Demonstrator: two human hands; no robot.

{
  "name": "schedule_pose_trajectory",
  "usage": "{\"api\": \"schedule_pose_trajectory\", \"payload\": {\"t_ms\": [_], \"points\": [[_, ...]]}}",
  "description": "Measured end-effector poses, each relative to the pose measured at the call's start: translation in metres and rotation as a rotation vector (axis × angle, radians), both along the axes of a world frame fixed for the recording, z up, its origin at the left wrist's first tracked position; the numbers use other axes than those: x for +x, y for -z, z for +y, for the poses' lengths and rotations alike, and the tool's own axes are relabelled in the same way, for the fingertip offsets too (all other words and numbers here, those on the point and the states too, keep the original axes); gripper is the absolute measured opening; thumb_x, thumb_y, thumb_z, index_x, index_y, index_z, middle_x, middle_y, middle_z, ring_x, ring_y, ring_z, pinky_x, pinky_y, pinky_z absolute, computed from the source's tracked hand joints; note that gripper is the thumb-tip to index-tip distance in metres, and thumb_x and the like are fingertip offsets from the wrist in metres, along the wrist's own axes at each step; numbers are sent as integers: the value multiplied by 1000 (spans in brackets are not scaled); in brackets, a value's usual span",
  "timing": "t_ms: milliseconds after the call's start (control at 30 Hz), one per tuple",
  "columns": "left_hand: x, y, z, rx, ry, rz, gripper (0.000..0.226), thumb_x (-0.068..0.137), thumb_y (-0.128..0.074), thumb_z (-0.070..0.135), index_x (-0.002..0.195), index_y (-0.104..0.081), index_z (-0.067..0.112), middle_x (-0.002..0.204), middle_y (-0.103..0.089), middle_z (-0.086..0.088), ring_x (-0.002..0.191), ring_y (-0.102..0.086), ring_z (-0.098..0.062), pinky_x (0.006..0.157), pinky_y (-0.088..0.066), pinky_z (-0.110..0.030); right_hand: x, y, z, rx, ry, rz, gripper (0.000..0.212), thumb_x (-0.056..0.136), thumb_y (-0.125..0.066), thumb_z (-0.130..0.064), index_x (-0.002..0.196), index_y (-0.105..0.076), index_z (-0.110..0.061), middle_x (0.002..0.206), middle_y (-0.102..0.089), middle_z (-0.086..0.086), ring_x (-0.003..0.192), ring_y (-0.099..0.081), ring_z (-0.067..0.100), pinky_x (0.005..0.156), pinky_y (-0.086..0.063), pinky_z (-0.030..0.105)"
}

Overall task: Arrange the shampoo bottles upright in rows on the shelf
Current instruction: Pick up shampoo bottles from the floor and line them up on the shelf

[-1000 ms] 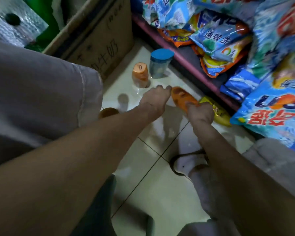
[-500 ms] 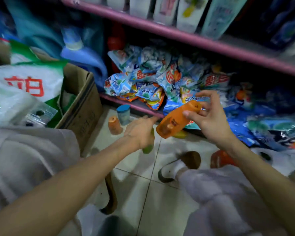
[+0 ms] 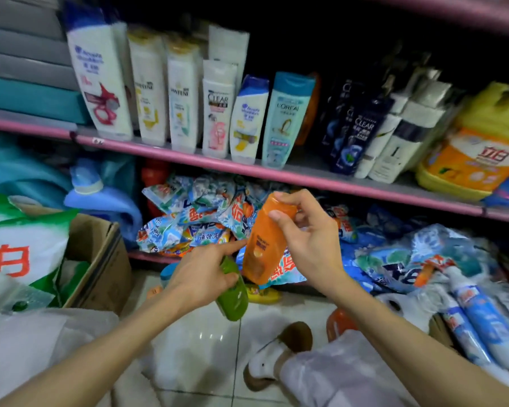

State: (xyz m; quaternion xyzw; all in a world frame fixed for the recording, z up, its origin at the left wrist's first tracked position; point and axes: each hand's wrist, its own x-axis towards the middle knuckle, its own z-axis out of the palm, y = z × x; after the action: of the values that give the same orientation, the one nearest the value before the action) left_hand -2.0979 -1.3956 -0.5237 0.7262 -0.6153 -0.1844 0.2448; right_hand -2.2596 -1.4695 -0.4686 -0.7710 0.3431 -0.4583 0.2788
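Now the right hand (image 3: 309, 245) has lifted the orange bottle (image 3: 265, 239) shelfward.

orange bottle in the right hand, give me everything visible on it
The orange shampoo bottle is glossy, translucent-looking plastic with a rounded orange cap and a small front label whose print is unreadable. It hangs in the air below the pink shelf, tilted, cap end up. The right hand pinches it near the cap; nothing else clearly touches it.

The right hand (image 3: 306, 245) grips an orange bottle (image 3: 265, 242), the left hand (image 3: 200, 274) a green bottle (image 3: 232, 295) (both below the shelf (image 3: 306, 177)).
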Motion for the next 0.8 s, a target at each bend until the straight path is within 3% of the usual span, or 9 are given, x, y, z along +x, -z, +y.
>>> {"api": "schedule_pose_trajectory", "payload": {"t_ms": [67, 133, 200, 267, 333, 433, 500, 667, 800], "points": [[1, -5, -6, -51, 8, -9, 71, 76, -69, 28, 136, -39, 50, 70, -56, 14, 73, -53, -9, 62, -42, -25, -2, -15, -5, -11, -18, 24, 21, 85, -68, -24, 93, -56, -40, 81, -64, -23, 65, -55, 1, 57, -42, 13], [3, -9, -14, -85, 7, 29, 70, 75, -72, 30, 135, -41, 46, 90, -64, 14, 81, -55, -8, 68, -44, -25, -7, -34, -13, -14, -26, 32, 28, 85, -67, -24, 106, -55, -37, 82, -65, -15, 66, -57, 5, 60, -47, 16], [7, -14, -25, -105, 1, 107, 68, 72, -74, 30, 131, -45, 45, 103, -65, 13, 87, -60, -8, 77, -49, -28, -14, -57, -25, -7, -11, 25, 41, 87, -66, -24, 123, -50, -35, 91, -65, -10, 80, -62, 14, 71, -53, 23], [12, -23, -39, -137, 0, 266, 60, 67, -78, 29, 120, -53, 44, 92, -66, 12, 74, -63, -3, 71, -53, -24, -22, -83, -40, -37, 36, 18, 45, 88, -64, -24, 130, -49, -30, 100, -63, -12, 93, -62, 18, 82, -53, 29], [14, -32, -52, -166, -4, 461, 51, 64, -83, 25, 105, -59, 44, 88, -67, 10, 68, -67, -4, 67, -56, -27, -27, -109, -61, -102, 84, -9, 40, 88, -65, -24, 127, -54, -23, 105, -64, -10, 96, -62, 14, 86, -54, 30], [12, -43, -67, -222, -12, 716, 46, 63, -86, 14, 94, -65, 41, 91, -72, 6, 81, -71, -13, 76, -58, -34, -28, -139, -98, -177, 171, -59, 35, 88, -66, -21, 121, -56, -16, 100, -64, -6, 88, -62, 6, 80, -52, 25], [7, -48, -72, -281, -15, 833, 48, 63, -85, 7, 93, -68, 40, 92, -73, 6, 85, -70, -13, 75, -56, -27, -24, -146, -123, -229, 232, -33, 36, 88, -65, -23, 122, -55, -15, 94, -61, -13, 81, -59, -3, 75, -50, 18], [11, -59, -74, -290, 3, 919, 45, 62, -83, 5, 91, -71, 37, 92, -74, 9, 85, -69, -5, 71, -51, -12, -4, -134, -182, -166, 284, 57, 35, 89, -63, -24, 122, -53, -20, 98, -62, -10, 92, -62, 10, 87, -52, 37], [27, -62, -78, -269, -41, 969, 45, 58, -82, -2, 94, -71, 23, 91, -75, 5, 83, -70, -8, 67, -51, -13, 10, -118, -215, -42, 193, 157, 34, 90, -62, -16, 123, -54, -18, 107, -67, 4, 96, -63, 15, 90, -51, 35]]}}
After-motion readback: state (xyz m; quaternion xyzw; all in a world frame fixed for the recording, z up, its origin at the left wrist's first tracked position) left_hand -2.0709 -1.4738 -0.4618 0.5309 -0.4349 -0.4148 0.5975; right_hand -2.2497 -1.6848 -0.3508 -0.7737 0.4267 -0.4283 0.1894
